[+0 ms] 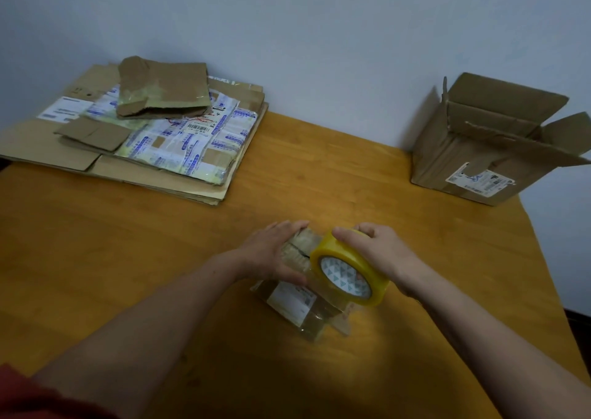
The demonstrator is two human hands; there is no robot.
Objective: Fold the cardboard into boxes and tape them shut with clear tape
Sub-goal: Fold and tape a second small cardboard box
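Observation:
A small cardboard box (297, 303) with a white label stands on the wooden table (128, 242) near the front middle. My left hand (271, 252) presses on its top, where two flaps meet at a dark seam. My right hand (380, 255) grips a roll of clear tape (348, 268) with a yellow rim, held against the box's right upper edge. Shiny tape shows on the box's near side. The box's far side is hidden by my hands.
A stack of flattened cardboard (134, 130) with labels lies at the back left. An upright open box (489, 143) with raised flaps stands at the back right near the table's edge. A pale wall runs behind the table.

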